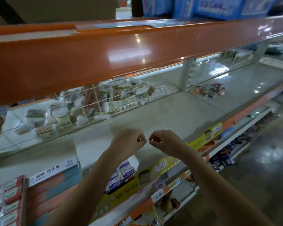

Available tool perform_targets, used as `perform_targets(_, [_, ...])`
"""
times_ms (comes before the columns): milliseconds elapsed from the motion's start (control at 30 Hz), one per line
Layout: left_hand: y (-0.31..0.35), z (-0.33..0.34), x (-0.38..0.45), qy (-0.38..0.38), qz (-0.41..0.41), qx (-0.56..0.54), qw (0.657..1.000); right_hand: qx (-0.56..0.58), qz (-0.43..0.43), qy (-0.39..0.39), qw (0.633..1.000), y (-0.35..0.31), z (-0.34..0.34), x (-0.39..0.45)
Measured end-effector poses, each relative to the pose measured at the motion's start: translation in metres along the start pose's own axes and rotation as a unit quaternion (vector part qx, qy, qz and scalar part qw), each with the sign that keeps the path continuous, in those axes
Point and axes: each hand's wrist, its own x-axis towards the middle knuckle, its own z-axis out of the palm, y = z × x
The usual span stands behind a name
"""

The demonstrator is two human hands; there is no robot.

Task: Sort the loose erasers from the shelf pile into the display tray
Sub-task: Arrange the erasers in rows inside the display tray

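Above the middle shelf, pale and glossy, both hands hover side by side, nearly touching.

- Left hand: fingers curled inward, fingertips pinched together; whether anything small sits between them cannot be told.
- Right hand: same curled posture; contents likewise cannot be told.
- Erasers: white-and-blue wrapped blocks, packed in the yellow display tray at the shelf's front edge, directly beneath the forearms.
- Loose pile: small mixed packets on the same shelf, far right, well apart from both hands. Probably the stock to sort, though blur leaves this uncertain.
- Wire basket: white grid divider at shelf rear, holding wrapped packets of another sort.
- Boxed stock: red-and-white cartons, lower left, beside a printed label.

Risks, as judged: an eraser carried from the far pile could slip and slide off the slick shelf onto the floor; a forearm could knock the tray's cardboard front; a similar packet could be sorted in by mistake.

Surroundings: shop aisle, orange shelf rail overhead, blue packs above, handwritten price tag below, polished grey floor reflecting ceiling lights.
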Motion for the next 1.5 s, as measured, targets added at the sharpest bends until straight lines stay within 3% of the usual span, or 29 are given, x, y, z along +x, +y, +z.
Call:
perform_targets(167, [0.049, 0.017, 0.062, 0.060, 0.055, 0.078, 0.994, -0.042, 0.012, 0.058, 0.997, 0.056, -0.038, 0.015])
perform_targets(300, [0.098, 0.041, 0.115, 0.042, 0.070, 0.118, 0.990, -0.082, 0.029, 0.058, 0.995, 0.121, -0.075, 0.018])
perform_targets(767, [0.247, 0.133, 0.293, 0.043, 0.060, 0.065, 0.995, -0.120, 0.127, 0.044, 0.984, 0.352, -0.170, 0.017])
perform_targets(1100, [0.254, 0.157, 0.405, 0.039, 0.088, 0.090, 0.991, -0.090, 0.151, 0.060, 0.983, 0.435, -0.187, 0.066])
perform_targets(1300, [0.245, 0.169, 0.443, 0.081, 0.091, 0.106, 0.987, -0.084, 0.122, 0.089, 0.985, 0.459, -0.197, 0.110])
perform_targets(1500, [0.240, 0.177, 0.446, 0.166, 0.129, 0.123, 0.970, -0.099, 0.068, 0.064, 0.991, 0.475, -0.196, 0.136])
